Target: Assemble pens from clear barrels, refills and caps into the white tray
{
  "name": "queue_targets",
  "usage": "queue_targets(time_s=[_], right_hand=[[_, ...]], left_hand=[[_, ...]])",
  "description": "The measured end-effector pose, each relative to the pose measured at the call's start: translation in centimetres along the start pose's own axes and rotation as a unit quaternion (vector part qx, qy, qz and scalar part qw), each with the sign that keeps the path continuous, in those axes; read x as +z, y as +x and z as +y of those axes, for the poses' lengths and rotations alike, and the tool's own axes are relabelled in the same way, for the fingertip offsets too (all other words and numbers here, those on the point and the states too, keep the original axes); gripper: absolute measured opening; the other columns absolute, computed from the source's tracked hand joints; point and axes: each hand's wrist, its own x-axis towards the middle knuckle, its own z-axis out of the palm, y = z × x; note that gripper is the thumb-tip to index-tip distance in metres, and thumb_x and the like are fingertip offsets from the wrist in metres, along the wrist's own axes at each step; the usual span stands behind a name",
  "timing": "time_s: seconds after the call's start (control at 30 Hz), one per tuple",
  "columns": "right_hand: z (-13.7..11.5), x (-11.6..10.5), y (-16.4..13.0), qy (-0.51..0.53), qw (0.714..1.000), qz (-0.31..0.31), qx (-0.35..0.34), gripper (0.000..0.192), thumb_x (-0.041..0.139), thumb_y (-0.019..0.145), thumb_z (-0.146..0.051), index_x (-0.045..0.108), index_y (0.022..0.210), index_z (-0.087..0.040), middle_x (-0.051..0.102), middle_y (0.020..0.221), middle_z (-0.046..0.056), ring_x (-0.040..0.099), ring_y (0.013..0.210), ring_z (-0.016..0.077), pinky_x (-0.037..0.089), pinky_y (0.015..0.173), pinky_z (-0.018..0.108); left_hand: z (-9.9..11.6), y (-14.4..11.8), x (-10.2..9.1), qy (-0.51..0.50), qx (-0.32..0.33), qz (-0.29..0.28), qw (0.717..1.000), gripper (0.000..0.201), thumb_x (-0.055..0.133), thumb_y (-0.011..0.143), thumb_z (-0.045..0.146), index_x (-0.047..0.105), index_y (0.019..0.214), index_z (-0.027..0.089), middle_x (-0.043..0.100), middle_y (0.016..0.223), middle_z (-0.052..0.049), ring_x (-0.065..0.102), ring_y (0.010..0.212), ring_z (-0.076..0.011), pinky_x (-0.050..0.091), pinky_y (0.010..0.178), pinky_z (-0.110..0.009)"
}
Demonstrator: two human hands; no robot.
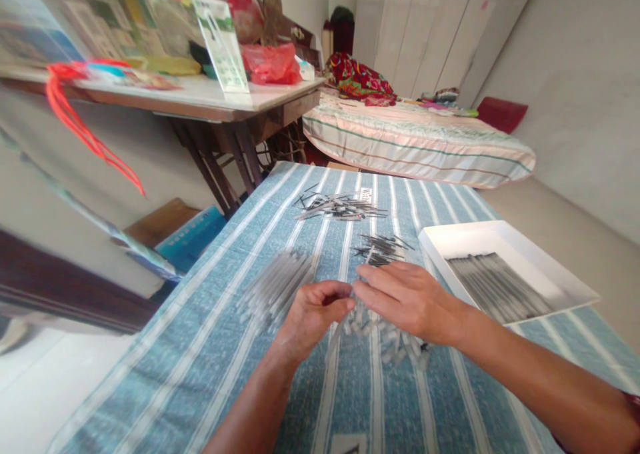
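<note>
A bedroom holds the work: a bed with a striped cover (420, 144) stands beyond the far edge of a table spread with a blue-and-white striped cloth (225, 347), and a cluttered wooden side table (200, 97) stands off its far-left corner. Near the middle of the cloth the left hand (313, 317) is curled, its fingertips pinched together on what looks like one small pale tube, though the piece itself is too blurred to make out. The right hand (405, 297) lies flat-fingered over a loose heap of short pale tubes (395, 344), its fingertips meeting those of the left; whether it grips anything cannot be told. Just left of the hands lies a row of pale tubes laid side by side (275, 287). Toward the far edge sit two scatters of thin dark pins (340, 207) and (383, 247), the nearer one just beyond the right hand. At the right edge a shallow white tray (505, 271) carries a neat rank of dark finished pieces (497, 284). The step in hand appears to be putting one pin and one tube together between the fingertips; the next move would call for a steady pinch and fine alignment of the two.
</note>
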Motion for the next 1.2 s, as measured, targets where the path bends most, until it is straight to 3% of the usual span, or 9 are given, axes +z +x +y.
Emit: queue_targets(time_s=[0.1,0.23,0.37,0.6,0.7,0.77,0.87,0.97,1.2], right_hand=[[0.3,0.3,-1.6,0.048,0.994,-0.011,0.099,0.026,0.037,0.093,-0.015,0.061,0.085,-0.016,0.059,0.078,0.005,0.053,0.068,0.0123,0.037,0.064,0.025],[0.5,2.5,-3.6,0.098,0.945,-0.219,0.222,0.022,0.046,0.088,-0.018,0.061,0.072,-0.017,0.058,0.072,0.001,0.056,0.068,0.0119,0.035,0.059,0.023],[-0.4,4.7,-4.4,0.106,0.903,-0.336,0.245,0.017,0.051,0.084,-0.02,0.063,0.072,-0.018,0.063,0.078,0.003,0.06,0.069,0.0143,0.033,0.055,0.024],[-1.0,6.0,-3.8,0.099,0.888,-0.376,0.246,0.019,0.048,0.08,-0.012,0.066,0.075,-0.014,0.069,0.081,0.009,0.064,0.071,0.0176,0.036,0.056,0.024],[-0.7,6.0,-3.8,0.164,0.889,-0.317,0.287,0.017,0.05,0.075,-0.009,0.066,0.071,-0.014,0.068,0.077,0.008,0.063,0.07,0.0172,0.037,0.058,0.024],[-0.6,5.9,-3.8,0.286,0.859,-0.215,0.365,0.015,0.051,0.074,-0.011,0.064,0.069,-0.014,0.065,0.067,0.004,0.061,0.064,0.0154,0.038,0.056,0.023],[-0.9,5.6,-3.7,0.529,0.704,-0.021,0.472,0.01,0.057,0.076,-0.023,0.064,0.074,-0.015,0.063,0.059,-0.001,0.056,0.05,0.0117,0.04,0.049,0.021],[-1.5,5.4,-3.3,0.655,0.565,0.114,0.489,0.017,0.067,0.072,-0.031,0.065,0.076,-0.015,0.065,0.059,0.0,0.055,0.046,0.0107,0.042,0.047,0.022],[-2.5,5.9,-2.6,0.708,0.513,0.13,0.467,0.019,0.071,0.07,-0.032,0.066,0.072,-0.013,0.063,0.05,0.0,0.054,0.045,0.0101,0.042,0.048,0.021]], left_hand=[[0.1,-0.1,0.0,-0.019,0.012,0.03,0.999,0.015,0.071,0.063,0.023,0.067,0.073,0.012,0.058,0.058,0.003,0.046,0.053,-0.0076,0.035,0.052,-0.02],[0.2,-0.2,0.2,-0.032,0.021,0.041,0.998,0.015,0.074,0.061,0.022,0.066,0.071,0.012,0.058,0.059,0.003,0.047,0.055,-0.0077,0.036,0.054,-0.02],[0.3,-0.3,0.4,-0.03,0.022,0.035,0.999,0.015,0.074,0.061,0.022,0.066,0.069,0.012,0.059,0.06,0.002,0.048,0.056,-0.0082,0.036,0.055,-0.02],[0.0,-0.2,0.2,-0.023,0.021,0.021,0.999,0.014,0.073,0.062,0.021,0.065,0.07,0.012,0.059,0.061,0.002,0.047,0.056,-0.0076,0.036,0.054,-0.02],[-0.3,-0.1,0.1,-0.012,0.017,0.005,1.0,0.013,0.072,0.064,0.021,0.066,0.07,0.011,0.057,0.06,0.002,0.046,0.055,-0.007,0.034,0.053,-0.019],[-0.4,0.0,0.2,-0.01,0.009,-0.009,1.0,0.014,0.072,0.064,0.022,0.066,0.069,0.011,0.057,0.059,0.002,0.045,0.054,-0.0071,0.034,0.052,-0.019],[-0.2,0.0,0.3,-0.005,-0.006,-0.02,1.0,0.015,0.072,0.064,0.024,0.066,0.068,0.011,0.057,0.058,0.002,0.046,0.054,-0.008,0.034,0.052,-0.02],[0.1,-0.1,0.6,0.009,-0.005,-0.027,1.0,0.014,0.071,0.064,0.024,0.067,0.068,0.011,0.058,0.06,0.001,0.047,0.056,-0.009,0.035,0.054,-0.021],[0.3,-0.3,0.9,0.039,0.009,-0.027,0.999,0.014,0.07,0.063,0.026,0.066,0.065,0.012,0.046,0.052,0.005,0.036,0.049,-0.0066,0.029,0.049,-0.021]])
